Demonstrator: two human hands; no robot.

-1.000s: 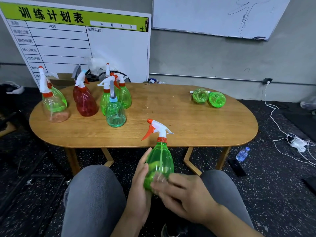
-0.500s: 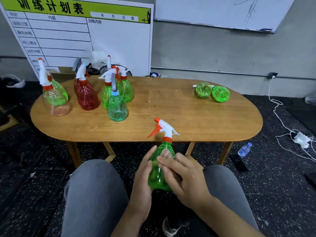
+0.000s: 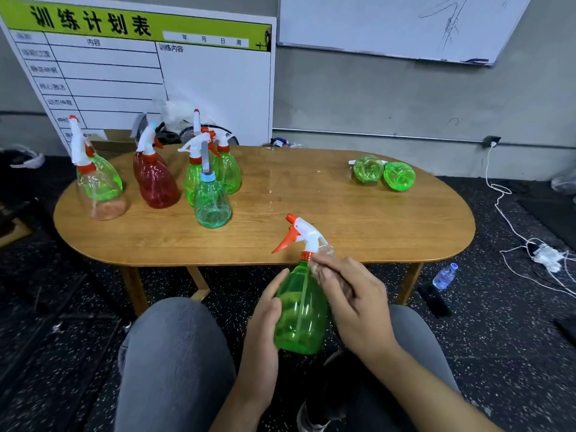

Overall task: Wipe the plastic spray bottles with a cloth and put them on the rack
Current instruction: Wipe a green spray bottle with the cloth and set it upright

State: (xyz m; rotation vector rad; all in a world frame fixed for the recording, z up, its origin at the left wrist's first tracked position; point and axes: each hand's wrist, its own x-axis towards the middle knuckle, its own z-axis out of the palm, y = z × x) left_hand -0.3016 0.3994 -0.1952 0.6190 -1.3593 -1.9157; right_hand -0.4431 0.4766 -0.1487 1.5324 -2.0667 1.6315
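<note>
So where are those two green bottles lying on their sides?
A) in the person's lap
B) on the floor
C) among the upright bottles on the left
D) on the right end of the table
D: the two green bottles lie tipped over on the right end of the table, apart from the upright group on the left.

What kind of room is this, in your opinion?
Probably a gym or training room, used here as a workspace. A training-plan board leans on the bare grey wall, a whiteboard hangs beside it, and the dark speckled floor looks like rubber gym matting.
</note>
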